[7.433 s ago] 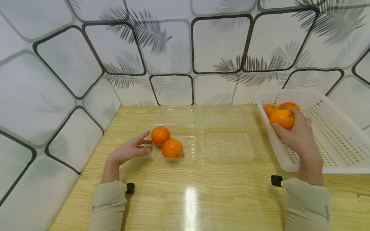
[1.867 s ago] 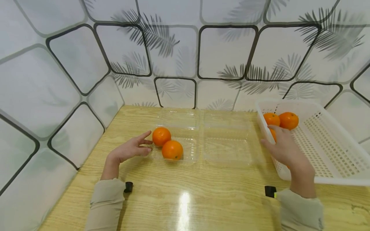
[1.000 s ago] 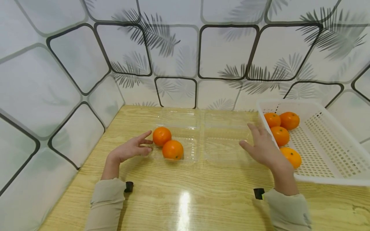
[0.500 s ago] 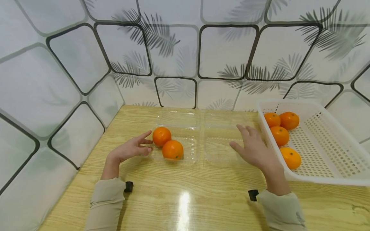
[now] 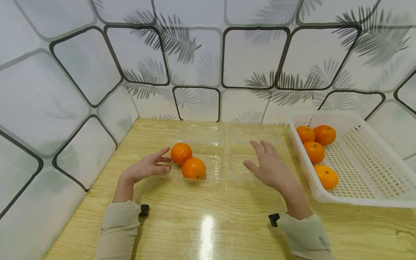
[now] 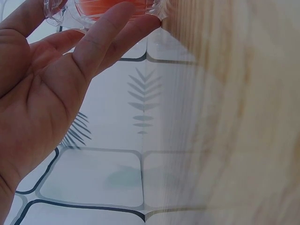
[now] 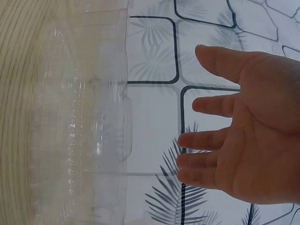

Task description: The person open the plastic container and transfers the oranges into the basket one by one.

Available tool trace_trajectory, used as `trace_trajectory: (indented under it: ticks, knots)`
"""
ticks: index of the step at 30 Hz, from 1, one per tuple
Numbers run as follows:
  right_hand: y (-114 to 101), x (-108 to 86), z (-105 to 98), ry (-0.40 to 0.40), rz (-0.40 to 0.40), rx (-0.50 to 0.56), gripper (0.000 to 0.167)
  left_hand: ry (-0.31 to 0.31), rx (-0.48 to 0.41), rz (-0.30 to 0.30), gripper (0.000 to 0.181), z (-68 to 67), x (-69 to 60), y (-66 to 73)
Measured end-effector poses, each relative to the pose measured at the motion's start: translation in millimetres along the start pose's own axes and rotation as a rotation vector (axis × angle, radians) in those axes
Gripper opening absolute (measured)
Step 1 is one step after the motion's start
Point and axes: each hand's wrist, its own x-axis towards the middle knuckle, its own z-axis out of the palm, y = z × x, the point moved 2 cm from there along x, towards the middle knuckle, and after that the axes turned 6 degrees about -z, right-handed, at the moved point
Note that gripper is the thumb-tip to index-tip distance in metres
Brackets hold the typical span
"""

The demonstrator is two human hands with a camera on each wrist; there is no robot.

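Two oranges, one behind the other, sit in the left half of an open clear plastic clamshell box. My left hand is at that box's left side, fingers extended; in the left wrist view its fingertips lie close to the clear wall, and contact cannot be told. My right hand, fingers spread and holding nothing, hovers over a second open clamshell box. In the right wrist view the palm is bare, with the clear box off to its left.
A white perforated basket stands at the right with several oranges along its left wall, the nearest one at the front. A patterned wall closes off the back and left of the wooden table.
My right hand held an orange in the basket, let it go there, and has moved left out of the basket over the right clamshell box. My left hand stays in place.
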Motion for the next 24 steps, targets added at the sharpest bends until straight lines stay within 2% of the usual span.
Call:
trace_trajectory:
  ticks: [12,18,24]
  knots:
    - [-22,4.8,9,-0.014,-0.025,-0.023,0.071,-0.008,-0.004,0.009,0.085,-0.3,1.6,0.2]
    - [-28,10.7,21,0.031,-0.088,-0.014,0.07,-0.013,-0.012,0.011,0.085,-0.6,1.5,-0.5]
    - [-36,17.1,33,0.08,-0.15,0.055,0.07,-0.012,-0.011,0.014,0.086,-1.2,1.5,-1.6]
